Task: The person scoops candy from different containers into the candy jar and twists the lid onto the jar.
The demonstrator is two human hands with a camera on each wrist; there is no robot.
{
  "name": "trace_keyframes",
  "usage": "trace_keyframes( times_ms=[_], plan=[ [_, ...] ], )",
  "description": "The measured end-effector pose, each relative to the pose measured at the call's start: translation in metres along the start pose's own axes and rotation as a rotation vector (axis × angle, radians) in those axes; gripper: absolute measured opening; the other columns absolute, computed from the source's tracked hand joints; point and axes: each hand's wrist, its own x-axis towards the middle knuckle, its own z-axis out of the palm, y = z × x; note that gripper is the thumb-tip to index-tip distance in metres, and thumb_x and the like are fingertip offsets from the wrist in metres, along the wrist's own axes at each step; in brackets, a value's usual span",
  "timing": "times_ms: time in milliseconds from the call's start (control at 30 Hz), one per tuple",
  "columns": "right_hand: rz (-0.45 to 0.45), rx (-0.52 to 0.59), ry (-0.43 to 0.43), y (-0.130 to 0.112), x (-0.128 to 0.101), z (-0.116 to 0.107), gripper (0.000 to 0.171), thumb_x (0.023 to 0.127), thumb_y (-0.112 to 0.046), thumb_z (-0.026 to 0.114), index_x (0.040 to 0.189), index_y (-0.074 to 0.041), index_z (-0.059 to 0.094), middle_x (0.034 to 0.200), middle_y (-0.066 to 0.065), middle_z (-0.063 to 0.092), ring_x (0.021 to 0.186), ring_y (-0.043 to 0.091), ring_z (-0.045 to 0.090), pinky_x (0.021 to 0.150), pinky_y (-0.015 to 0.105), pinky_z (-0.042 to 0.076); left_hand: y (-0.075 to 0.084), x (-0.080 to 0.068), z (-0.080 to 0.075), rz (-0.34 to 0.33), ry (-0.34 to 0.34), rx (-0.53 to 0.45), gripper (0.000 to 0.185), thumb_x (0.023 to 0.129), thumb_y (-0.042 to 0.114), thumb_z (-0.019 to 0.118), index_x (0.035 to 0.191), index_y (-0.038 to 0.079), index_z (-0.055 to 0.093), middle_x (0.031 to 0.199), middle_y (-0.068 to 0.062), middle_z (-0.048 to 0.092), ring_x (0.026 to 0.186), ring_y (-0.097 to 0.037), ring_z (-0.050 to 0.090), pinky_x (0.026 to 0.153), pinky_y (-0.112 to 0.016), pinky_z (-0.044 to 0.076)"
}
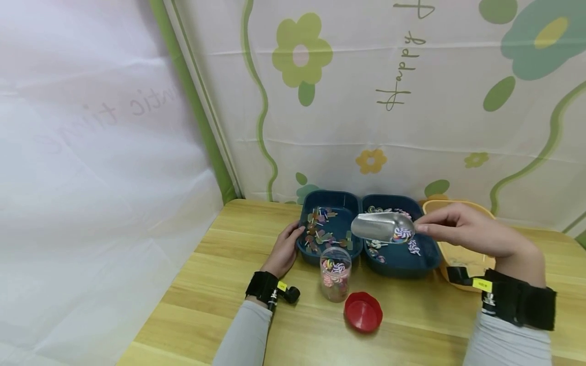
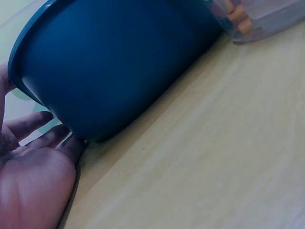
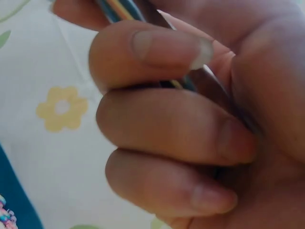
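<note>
My right hand (image 1: 471, 231) grips the handle of a metal scoop (image 1: 373, 226), its fingers curled round it in the right wrist view. A few swirl lollipop charms (image 1: 403, 234) lie in the scoop, held above the right blue bin (image 1: 412, 267), where more such charms lie. My left hand (image 1: 283, 250) rests against the left side of the other blue bin (image 1: 339, 195), its fingers touching the outer wall (image 2: 109, 62). Small popsicle-shaped charms (image 1: 322, 236) lie in that bin. In front stands a clear jar (image 1: 335, 290), partly filled with colourful charms.
A red lid (image 1: 363, 312) lies on the wooden table (image 1: 220, 274) in front of the jar. To the right, partly behind my right hand, is a yellow bin (image 1: 458, 256). A printed curtain (image 1: 320, 122) hangs behind the bins.
</note>
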Motion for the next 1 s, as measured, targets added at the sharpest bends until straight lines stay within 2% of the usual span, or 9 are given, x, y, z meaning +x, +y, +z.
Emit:
trace_keyframes(
  times_ms=[100,200,333,467,667,833,1000],
  plan=[
    [-0.01,-0.028,-0.021,-0.014,0.003,0.002,0.026,0.102,-0.006,0.062,0.112,-0.023,0.079,0.076,-0.006,0.061,0.064,0.013,0.054,0.058,0.027,0.046,0.001,0.0,0.001,0.0,0.005,0.001,0.054,0.11,0.022,0.05,0.157,0.001,0.035,0.16,-0.018,0.035,0.144,-0.032,0.039,0.117,-0.045,0.036],
    [0.005,-0.07,-0.042,-0.028,0.006,0.006,0.022,0.1,-0.012,0.066,0.104,-0.029,0.08,0.07,-0.009,0.054,0.059,0.012,0.048,0.052,0.027,0.041,0.001,-0.001,0.001,-0.008,0.017,0.005,0.053,0.11,0.022,0.05,0.157,0.002,0.035,0.159,-0.018,0.036,0.144,-0.031,0.04,0.117,-0.045,0.035],
    [0.049,-0.112,-0.071,-0.041,0.009,0.011,0.019,0.099,-0.02,0.069,0.096,-0.034,0.081,0.076,-0.012,0.064,0.064,0.011,0.053,0.053,0.025,0.044,0.001,0.0,0.001,-0.017,0.03,0.009,0.051,0.11,0.022,0.05,0.156,0.003,0.038,0.158,-0.018,0.037,0.143,-0.03,0.04,0.118,-0.045,0.034],
    [0.082,-0.129,-0.067,-0.047,0.01,0.013,0.018,0.098,-0.021,0.072,0.092,-0.035,0.082,0.077,-0.012,0.067,0.066,0.01,0.054,0.053,0.025,0.044,0.001,0.0,0.001,-0.015,0.031,0.003,0.051,0.11,0.023,0.051,0.155,0.003,0.04,0.157,-0.018,0.038,0.144,-0.03,0.04,0.118,-0.044,0.034],
    [0.079,-0.147,-0.054,-0.05,0.01,0.015,0.017,0.096,-0.021,0.073,0.091,-0.034,0.082,0.081,-0.012,0.069,0.071,0.009,0.055,0.056,0.024,0.044,-0.001,0.001,0.001,-0.006,0.024,-0.014,0.052,0.109,0.021,0.052,0.156,0.002,0.038,0.16,-0.017,0.035,0.146,-0.028,0.037,0.119,-0.042,0.032],
    [0.08,-0.172,-0.037,-0.052,0.008,0.017,0.016,0.096,-0.024,0.074,0.091,-0.037,0.082,0.083,-0.015,0.07,0.073,0.008,0.057,0.059,0.024,0.048,-0.001,0.002,0.002,-0.007,0.017,-0.015,0.053,0.109,0.021,0.051,0.156,0.003,0.037,0.16,-0.018,0.035,0.146,-0.029,0.037,0.119,-0.042,0.032],
    [0.067,-0.189,-0.008,-0.052,0.002,0.014,0.018,0.096,-0.022,0.074,0.091,-0.038,0.081,0.082,-0.016,0.07,0.069,0.007,0.054,0.056,0.024,0.045,0.0,0.0,0.001,-0.006,0.022,-0.007,0.052,0.109,0.023,0.051,0.156,0.002,0.038,0.158,-0.018,0.036,0.144,-0.03,0.039,0.119,-0.043,0.033]
  ],
)
